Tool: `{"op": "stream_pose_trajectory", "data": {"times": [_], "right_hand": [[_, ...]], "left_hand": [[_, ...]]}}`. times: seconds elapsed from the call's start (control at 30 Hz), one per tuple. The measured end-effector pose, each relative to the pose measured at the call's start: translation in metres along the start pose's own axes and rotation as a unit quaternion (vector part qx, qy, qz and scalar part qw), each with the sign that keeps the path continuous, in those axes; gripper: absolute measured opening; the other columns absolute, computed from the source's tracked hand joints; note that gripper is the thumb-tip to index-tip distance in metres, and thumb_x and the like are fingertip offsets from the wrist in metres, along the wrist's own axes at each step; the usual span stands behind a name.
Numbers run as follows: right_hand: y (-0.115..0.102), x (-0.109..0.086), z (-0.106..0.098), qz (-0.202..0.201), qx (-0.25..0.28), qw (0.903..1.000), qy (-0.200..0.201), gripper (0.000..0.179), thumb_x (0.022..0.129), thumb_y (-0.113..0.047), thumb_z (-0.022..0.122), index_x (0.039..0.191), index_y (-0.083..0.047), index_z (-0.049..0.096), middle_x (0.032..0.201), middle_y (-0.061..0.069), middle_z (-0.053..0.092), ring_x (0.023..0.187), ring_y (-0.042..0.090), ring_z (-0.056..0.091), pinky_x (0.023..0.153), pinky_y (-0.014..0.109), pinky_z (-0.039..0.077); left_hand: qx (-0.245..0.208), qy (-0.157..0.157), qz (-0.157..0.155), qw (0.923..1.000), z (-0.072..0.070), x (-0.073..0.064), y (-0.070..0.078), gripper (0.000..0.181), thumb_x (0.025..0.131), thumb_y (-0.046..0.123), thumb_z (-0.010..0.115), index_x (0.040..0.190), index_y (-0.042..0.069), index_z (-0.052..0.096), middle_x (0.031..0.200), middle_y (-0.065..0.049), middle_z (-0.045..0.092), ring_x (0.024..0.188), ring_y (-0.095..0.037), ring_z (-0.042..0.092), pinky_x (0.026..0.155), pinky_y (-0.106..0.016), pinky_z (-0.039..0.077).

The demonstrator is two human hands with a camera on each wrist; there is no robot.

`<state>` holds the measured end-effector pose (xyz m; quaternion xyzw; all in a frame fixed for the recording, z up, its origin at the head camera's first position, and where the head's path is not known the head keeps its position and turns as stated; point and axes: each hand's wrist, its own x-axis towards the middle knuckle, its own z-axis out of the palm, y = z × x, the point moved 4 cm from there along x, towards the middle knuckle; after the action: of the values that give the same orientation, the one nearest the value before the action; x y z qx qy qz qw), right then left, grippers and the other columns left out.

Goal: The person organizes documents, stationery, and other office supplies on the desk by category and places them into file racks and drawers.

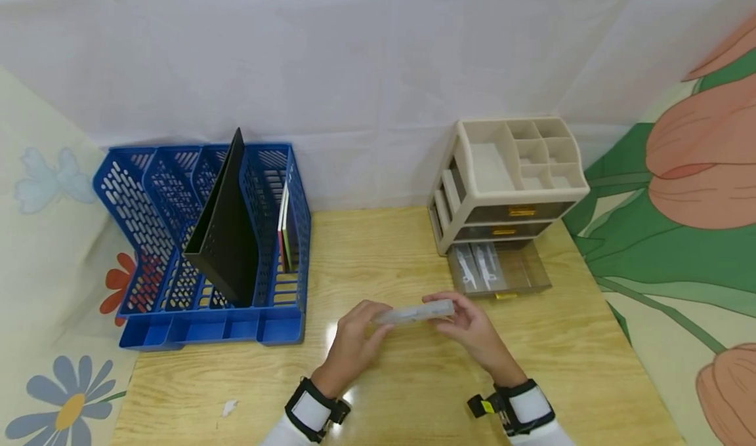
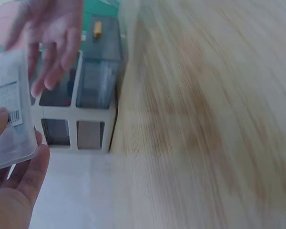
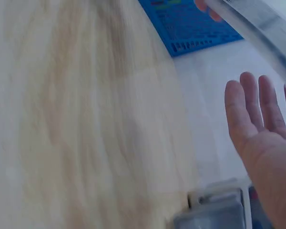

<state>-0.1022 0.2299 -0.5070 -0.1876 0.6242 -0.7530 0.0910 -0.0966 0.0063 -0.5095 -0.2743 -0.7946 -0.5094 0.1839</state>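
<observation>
A clear, flat plastic case (image 1: 415, 312) with a white barcode label is held above the table. My left hand (image 1: 356, 341) grips its left end between thumb and fingers, as the left wrist view also shows. Close to the case's right end is my right hand (image 1: 469, 333); in the right wrist view its fingers (image 3: 238, 107) are extended and look apart from the case. Behind the hands, the bottom drawer (image 1: 528, 272) of a cream drawer unit (image 1: 466, 200) is pulled out. Clear packs (image 1: 485, 265) with white pieces inside lie in its left part. The case's contents are unclear.
At the left stands a blue file rack (image 1: 203, 321) holding a tilted black folder (image 1: 227, 236) and thin booklets (image 1: 286, 229). A small whitish patch (image 1: 229, 407) marks the wooden table (image 1: 407, 393) near its front left. White cloth (image 1: 378, 92) hangs behind.
</observation>
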Motion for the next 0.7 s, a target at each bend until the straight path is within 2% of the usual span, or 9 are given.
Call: {"op": "stream_pose_trajectory", "data": {"times": [0.13, 0.23, 0.33, 0.5, 0.57, 0.7], "right_hand": [[0.008, -0.001, 0.012, 0.016, 0.0, 0.9987, 0.049, 0.034, 0.09, 0.011, 0.057, 0.123, 0.005, 0.053, 0.117, -0.002, 0.065, 0.108, 0.012, 0.063, 0.09, 0.024, 0.055], [0.012, 0.0, 0.022, 0.005, 0.055, 0.9959, 0.072, 0.033, 0.093, 0.012, 0.052, 0.123, 0.0, 0.053, 0.116, 0.0, 0.065, 0.108, 0.014, 0.063, 0.091, 0.026, 0.055], [0.013, 0.001, 0.029, -0.009, 0.124, 0.9879, 0.092, 0.036, 0.095, 0.014, 0.046, 0.128, -0.001, 0.049, 0.119, 0.004, 0.063, 0.112, 0.015, 0.061, 0.094, 0.027, 0.054], [0.009, 0.0, 0.028, -0.031, 0.132, 0.983, 0.124, 0.042, 0.097, 0.014, 0.041, 0.137, -0.002, 0.043, 0.122, 0.003, 0.06, 0.114, 0.014, 0.059, 0.094, 0.027, 0.054], [0.006, 0.0, 0.023, -0.035, 0.121, 0.9824, 0.139, 0.044, 0.098, 0.014, 0.039, 0.139, -0.002, 0.042, 0.123, 0.002, 0.059, 0.113, 0.014, 0.059, 0.093, 0.027, 0.054], [-0.004, -0.002, 0.008, -0.029, 0.08, 0.9797, 0.181, 0.045, 0.099, 0.01, 0.041, 0.142, -0.001, 0.038, 0.123, 0.0, 0.059, 0.111, 0.012, 0.06, 0.089, 0.026, 0.056]], "left_hand": [[-0.045, 0.019, -0.046, 0.9978, 0.005, -0.001, 0.002, 0.026, 0.082, 0.009, 0.075, 0.107, 0.008, 0.067, 0.098, -0.005, 0.069, 0.09, -0.015, 0.065, 0.073, -0.033, 0.06], [-0.069, 0.025, -0.083, 0.9938, 0.009, -0.001, 0.003, 0.025, 0.084, 0.012, 0.074, 0.107, 0.01, 0.067, 0.098, -0.005, 0.069, 0.09, -0.015, 0.065, 0.07, -0.031, 0.061], [-0.074, 0.025, -0.1, 0.9919, 0.013, -0.001, 0.005, 0.025, 0.085, 0.016, 0.074, 0.107, 0.009, 0.066, 0.099, -0.006, 0.069, 0.09, -0.015, 0.066, 0.07, -0.028, 0.061], [0.002, -0.003, -0.057, 0.9984, 0.012, 0.0, 0.01, 0.04, 0.085, 0.022, 0.074, 0.119, 0.007, 0.061, 0.113, -0.007, 0.065, 0.106, -0.018, 0.062, 0.086, -0.035, 0.058], [0.035, -0.01, -0.037, 0.9986, 0.008, 0.001, 0.01, 0.047, 0.085, 0.023, 0.074, 0.125, 0.006, 0.058, 0.12, -0.008, 0.062, 0.113, -0.021, 0.058, 0.092, -0.04, 0.055], [0.066, -0.013, -0.017, 0.9976, -0.002, 0.002, 0.006, 0.052, 0.084, 0.022, 0.075, 0.129, 0.005, 0.056, 0.125, -0.01, 0.061, 0.119, -0.024, 0.054, 0.098, -0.043, 0.051]]}}
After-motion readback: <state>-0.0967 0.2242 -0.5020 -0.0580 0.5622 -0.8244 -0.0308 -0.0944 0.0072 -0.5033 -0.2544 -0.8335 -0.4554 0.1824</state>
